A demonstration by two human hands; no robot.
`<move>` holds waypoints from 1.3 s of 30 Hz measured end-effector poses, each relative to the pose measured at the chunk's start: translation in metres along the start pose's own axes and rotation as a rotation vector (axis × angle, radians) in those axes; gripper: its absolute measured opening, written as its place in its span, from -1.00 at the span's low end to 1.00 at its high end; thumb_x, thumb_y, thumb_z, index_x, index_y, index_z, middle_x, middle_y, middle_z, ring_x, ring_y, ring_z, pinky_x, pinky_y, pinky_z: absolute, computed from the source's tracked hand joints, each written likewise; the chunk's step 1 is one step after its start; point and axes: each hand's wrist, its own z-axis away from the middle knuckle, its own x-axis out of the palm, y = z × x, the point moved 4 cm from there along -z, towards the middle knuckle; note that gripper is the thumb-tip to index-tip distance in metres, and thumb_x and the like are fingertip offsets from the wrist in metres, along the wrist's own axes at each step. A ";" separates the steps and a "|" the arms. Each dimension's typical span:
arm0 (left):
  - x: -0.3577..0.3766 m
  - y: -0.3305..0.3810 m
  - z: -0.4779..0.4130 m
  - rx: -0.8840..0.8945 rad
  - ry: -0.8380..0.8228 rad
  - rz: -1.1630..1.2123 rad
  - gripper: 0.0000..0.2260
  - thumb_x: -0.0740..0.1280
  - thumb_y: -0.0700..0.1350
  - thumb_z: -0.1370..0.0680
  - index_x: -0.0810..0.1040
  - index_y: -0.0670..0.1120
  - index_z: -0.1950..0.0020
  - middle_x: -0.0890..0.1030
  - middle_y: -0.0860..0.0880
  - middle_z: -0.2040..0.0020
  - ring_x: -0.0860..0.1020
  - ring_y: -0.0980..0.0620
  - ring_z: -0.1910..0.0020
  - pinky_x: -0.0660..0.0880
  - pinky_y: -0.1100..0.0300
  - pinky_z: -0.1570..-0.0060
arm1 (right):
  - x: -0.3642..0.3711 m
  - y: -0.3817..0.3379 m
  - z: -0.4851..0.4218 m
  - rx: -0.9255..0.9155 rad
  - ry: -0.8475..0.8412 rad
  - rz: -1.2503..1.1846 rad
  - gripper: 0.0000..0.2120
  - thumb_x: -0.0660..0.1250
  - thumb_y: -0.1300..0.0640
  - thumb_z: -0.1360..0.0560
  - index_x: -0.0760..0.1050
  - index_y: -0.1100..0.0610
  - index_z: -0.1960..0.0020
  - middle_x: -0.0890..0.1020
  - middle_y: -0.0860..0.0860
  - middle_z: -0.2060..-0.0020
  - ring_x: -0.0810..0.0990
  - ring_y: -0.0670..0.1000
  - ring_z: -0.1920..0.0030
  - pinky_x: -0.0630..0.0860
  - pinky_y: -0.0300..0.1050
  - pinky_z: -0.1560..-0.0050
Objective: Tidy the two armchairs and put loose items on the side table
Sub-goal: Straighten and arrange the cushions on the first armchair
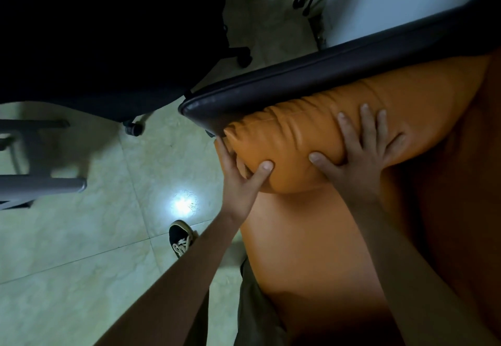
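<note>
armchair seat (311, 242) nearest | left hand (238, 183) pinches the orange cushion (306, 134) by its end, likely to square it | right hand (360, 156) splayed wide, pressing it toward the dark backrest (298, 77) | office chair (95, 47) beyond

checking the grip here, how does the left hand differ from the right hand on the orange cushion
The left hand wraps the end of the cushion, fingers mostly hidden behind it and only the thumb in front. The right hand lies further along, fingers spread straight over its face. Both thumbs press dents into the cushion.
</note>
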 end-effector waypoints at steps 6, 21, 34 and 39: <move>0.022 -0.033 0.006 -0.098 0.071 0.117 -0.32 0.36 0.11 -0.56 0.17 -0.04 -0.59 0.48 0.03 -0.43 0.49 0.06 -0.39 0.49 0.15 -0.30 | 0.007 0.009 0.000 -0.045 0.066 0.005 -0.21 0.18 -0.52 -0.43 0.38 -0.06 -0.49 0.29 0.12 -0.55 0.13 0.22 -0.58 -0.17 0.52 -0.41; 0.012 0.002 0.027 -0.021 0.238 0.108 -0.20 0.45 -0.03 -0.56 0.01 0.07 -0.64 0.22 0.03 -0.61 0.25 0.11 -0.56 0.28 0.02 -0.52 | -0.006 -0.001 0.001 0.072 -0.107 0.000 -0.19 0.18 -0.48 -0.41 0.25 -0.11 -0.55 0.16 0.05 -0.61 0.00 0.16 -0.62 -0.17 0.55 -0.43; 0.058 0.077 -0.031 0.486 -0.127 -1.287 -0.39 0.12 0.33 -0.60 0.10 0.17 -0.62 0.02 0.01 -0.66 -0.13 -0.05 -0.64 -0.17 -0.41 -0.49 | -0.027 0.024 -0.017 0.170 -0.339 0.049 -0.24 0.07 -0.48 -0.47 0.01 -0.27 -0.59 -0.07 -0.12 -0.64 -0.24 0.04 -0.62 -0.29 0.47 -0.45; 0.069 0.060 -0.039 0.461 -0.138 -1.461 -0.48 -0.01 0.30 -0.63 0.07 0.29 -0.59 0.08 0.10 -0.64 0.06 -0.02 -0.61 0.05 -0.34 -0.43 | -0.036 0.076 -0.030 0.153 -0.366 0.060 -0.22 0.09 -0.50 -0.47 -0.01 -0.27 -0.60 -0.08 -0.16 -0.63 -0.22 -0.08 -0.61 -0.24 0.44 -0.50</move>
